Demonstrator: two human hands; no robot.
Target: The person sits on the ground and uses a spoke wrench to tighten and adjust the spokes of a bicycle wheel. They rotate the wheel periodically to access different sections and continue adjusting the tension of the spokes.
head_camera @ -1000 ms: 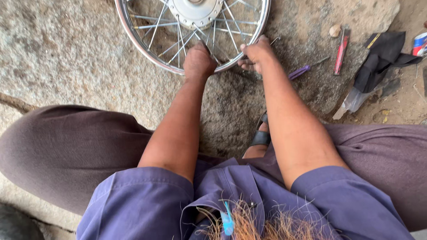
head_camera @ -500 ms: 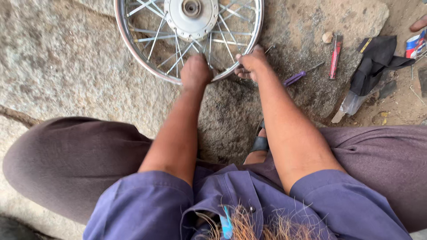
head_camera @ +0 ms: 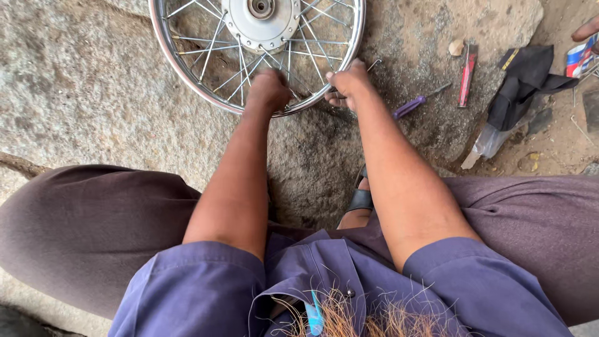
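A chrome spoked wheel [head_camera: 187, 68] with a silver hub [head_camera: 262, 19] lies flat on rough stone at the top of the head view. My left hand [head_camera: 268, 90] is closed over the near rim and spokes. My right hand [head_camera: 349, 81] grips the rim just to the right, fingers curled around it near a loose spoke end [head_camera: 374, 63]. Both forearms reach forward from blue short sleeves.
To the right lie a purple-handled tool [head_camera: 412, 106], a red-handled tool [head_camera: 467, 73], a small stone [head_camera: 457, 47], a black cloth [head_camera: 527, 78] over clear plastic, and a colourful packet [head_camera: 580, 56]. Another person's finger [head_camera: 586, 28] shows at the top right. My knees flank a sandalled foot [head_camera: 360, 203].
The view has tilted, so the wheel now sits lower and more of its hub shows. Both hands stay on the near rim, the left shifted slightly onto the spokes.
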